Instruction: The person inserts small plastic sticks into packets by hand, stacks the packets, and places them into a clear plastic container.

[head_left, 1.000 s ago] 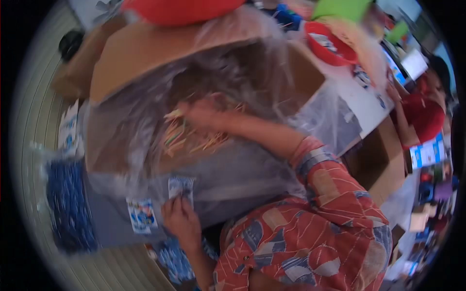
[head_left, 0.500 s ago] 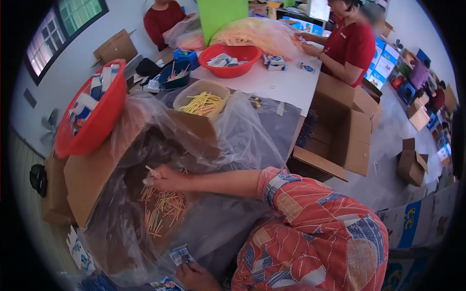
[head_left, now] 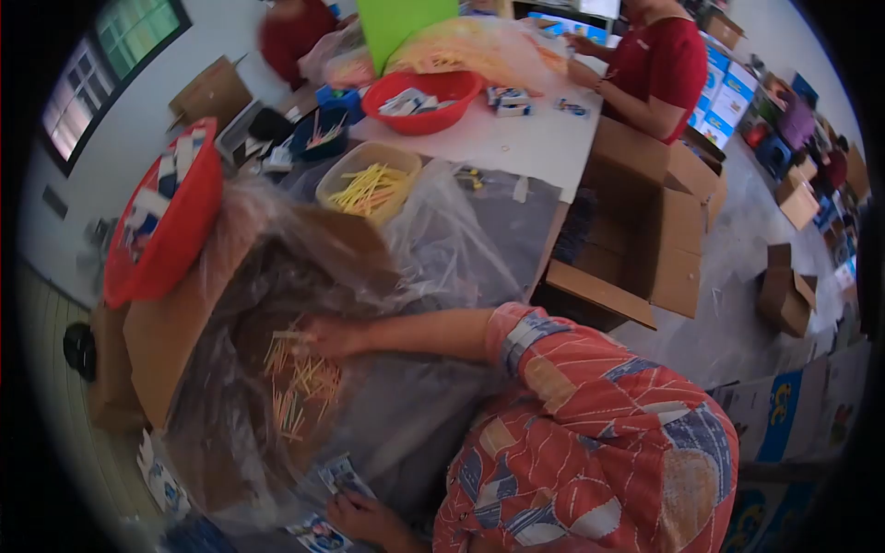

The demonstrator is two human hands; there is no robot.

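R hand [head_left: 334,337] is down in a lg cardboard box [head_left: 175,355] lined w/ clear plastic [head_left: 207,424], at the upper edge of a loose pile of thin pale & coloured sticks [head_left: 297,396]. Its fingers are partly curled & blurred; can't tell how far open it is or if it grips any. The arm, in a red/blue patterned sleeve [head_left: 553,355], reaches in from the R side.

L hand [head_left: 361,518] is nearly closed, fingers bent at the lower end of a small blue/white pkt [head_left: 344,476], pinching it nr the box's near edge. A 2nd pkt [head_left: 320,535] lies just beside that hand, partly cut off by the dark view edge.

Beyond the box: a clear tub [head_left: 412,177] w/ yellow sticks [head_left: 369,192], a dark bowl [head_left: 324,150] w/ more sticks & a red basin [head_left: 419,122] of white/blue pkts on the white table [head_left: 539,152]. A tilted red basket [head_left: 189,244], also w/ pkts, is by the box's far L side. An open carton [head_left: 682,258] is R of the table. Co-worker in red [head_left: 656,74] works w/ both hands at the table's far R; another person [head_left: 293,41] is at far L, blurred.
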